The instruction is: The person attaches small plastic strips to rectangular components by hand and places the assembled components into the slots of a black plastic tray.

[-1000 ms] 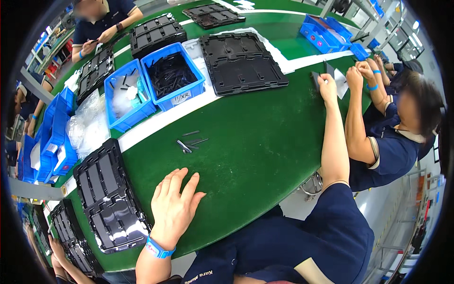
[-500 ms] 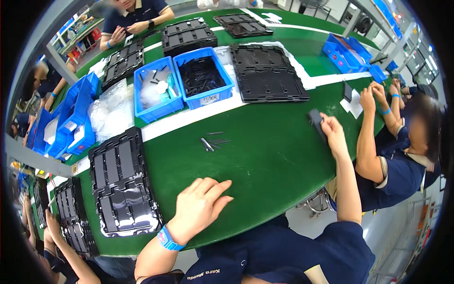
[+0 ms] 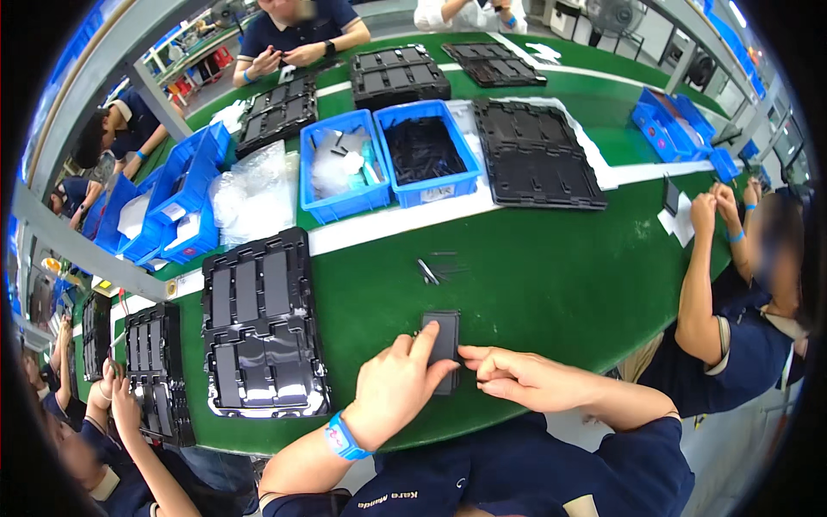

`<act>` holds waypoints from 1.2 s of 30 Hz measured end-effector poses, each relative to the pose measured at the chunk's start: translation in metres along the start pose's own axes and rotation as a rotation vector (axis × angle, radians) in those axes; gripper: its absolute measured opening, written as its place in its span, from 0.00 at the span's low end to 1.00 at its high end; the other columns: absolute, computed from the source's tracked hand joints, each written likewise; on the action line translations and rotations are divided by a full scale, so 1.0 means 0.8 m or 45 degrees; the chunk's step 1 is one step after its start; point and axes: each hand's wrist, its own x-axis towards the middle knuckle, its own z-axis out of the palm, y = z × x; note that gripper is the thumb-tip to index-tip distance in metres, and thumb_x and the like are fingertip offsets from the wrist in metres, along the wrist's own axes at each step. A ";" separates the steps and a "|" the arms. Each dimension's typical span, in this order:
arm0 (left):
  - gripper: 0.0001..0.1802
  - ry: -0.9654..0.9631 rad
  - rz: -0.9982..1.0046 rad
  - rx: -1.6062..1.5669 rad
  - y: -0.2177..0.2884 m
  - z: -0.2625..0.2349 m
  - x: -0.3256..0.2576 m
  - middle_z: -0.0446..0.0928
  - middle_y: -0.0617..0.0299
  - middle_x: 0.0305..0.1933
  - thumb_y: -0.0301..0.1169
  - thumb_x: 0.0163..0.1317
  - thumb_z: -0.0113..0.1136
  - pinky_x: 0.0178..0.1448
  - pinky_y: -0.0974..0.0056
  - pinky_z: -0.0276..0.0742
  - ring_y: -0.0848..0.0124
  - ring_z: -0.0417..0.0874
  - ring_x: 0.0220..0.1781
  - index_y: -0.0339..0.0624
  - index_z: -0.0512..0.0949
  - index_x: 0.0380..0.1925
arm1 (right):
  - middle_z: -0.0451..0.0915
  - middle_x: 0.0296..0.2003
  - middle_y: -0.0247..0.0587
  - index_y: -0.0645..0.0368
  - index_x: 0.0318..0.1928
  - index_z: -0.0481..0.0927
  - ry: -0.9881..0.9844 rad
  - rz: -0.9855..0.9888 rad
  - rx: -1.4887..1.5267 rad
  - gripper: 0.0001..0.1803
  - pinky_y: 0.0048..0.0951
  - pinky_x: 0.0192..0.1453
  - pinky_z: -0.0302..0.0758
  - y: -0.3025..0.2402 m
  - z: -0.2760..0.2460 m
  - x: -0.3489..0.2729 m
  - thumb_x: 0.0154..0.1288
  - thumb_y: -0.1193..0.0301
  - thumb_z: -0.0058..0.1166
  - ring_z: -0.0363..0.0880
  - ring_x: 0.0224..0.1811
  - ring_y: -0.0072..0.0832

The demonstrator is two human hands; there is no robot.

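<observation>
Resting on the dark rectangular piece (image 3: pixel 447 339), the left hand (image 3: pixel 398 379) sets its index finger and thumb, parted, over the upper face; the right hand (image 3: pixel 530 379) has curled fingers, with a fingertip at the piece's right edge. Whether either hand pinches it, one cannot tell. The piece lies on the green table (image 3: pixel 370 297) at lower centre, below some thin strips (image 3: pixel 429 272); a black tray (image 3: pixel 280 366) lies at left.

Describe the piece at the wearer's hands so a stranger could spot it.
On the green table, go toward the near edge, between left hand and right hand. There lies a dark grey rectangular slab. Unlike similar pieces in the black tray, it's being touched.
</observation>
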 end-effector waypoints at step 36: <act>0.45 0.170 -0.138 -0.189 -0.022 -0.017 0.029 0.74 0.51 0.42 0.28 0.48 0.72 0.42 0.58 0.78 0.53 0.79 0.41 0.42 0.63 0.68 | 0.82 0.32 0.36 0.65 0.46 0.81 0.264 -0.173 0.445 0.10 0.21 0.33 0.79 0.023 -0.065 0.145 0.67 0.73 0.59 0.78 0.28 0.16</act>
